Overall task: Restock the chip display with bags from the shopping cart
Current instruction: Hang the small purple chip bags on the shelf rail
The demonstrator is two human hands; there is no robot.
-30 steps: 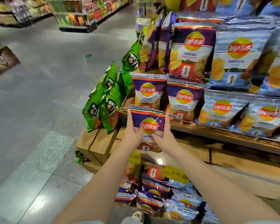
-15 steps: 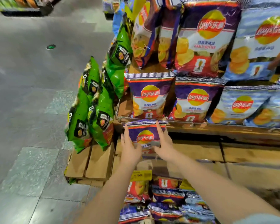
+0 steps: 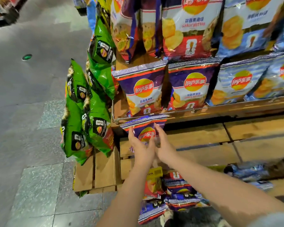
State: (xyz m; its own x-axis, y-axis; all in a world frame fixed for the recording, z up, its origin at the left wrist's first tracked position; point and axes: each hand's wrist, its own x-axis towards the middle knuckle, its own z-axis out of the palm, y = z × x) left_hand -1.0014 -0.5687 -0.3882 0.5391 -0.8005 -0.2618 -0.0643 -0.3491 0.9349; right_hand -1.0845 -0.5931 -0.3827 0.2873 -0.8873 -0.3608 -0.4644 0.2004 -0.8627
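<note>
A small purple Lay's chip bag (image 3: 146,134) is held upright just under the wire front rail (image 3: 179,111) of the lower display shelf. My left hand (image 3: 140,149) grips its left side and my right hand (image 3: 164,145) grips its right side, with fingers reaching up along the bag. Matching purple bags (image 3: 142,89) stand in a row on that shelf directly above. More purple and blue chip bags (image 3: 179,192) lie piled below my forearms; the cart itself is hardly visible.
Green chip bags (image 3: 95,126) hang in a cluster on the display's left corner. Blue Lay's bags (image 3: 241,82) fill the shelf to the right, with big bags (image 3: 187,28) above. Wooden crates (image 3: 103,172) form the base. Grey tiled aisle floor (image 3: 31,112) lies to the left.
Both hands have carried the purple bag forward and lower relative to the shelf, now right under the wire rail. The hands have drawn closer together, and the view has moved nearer the display.
</note>
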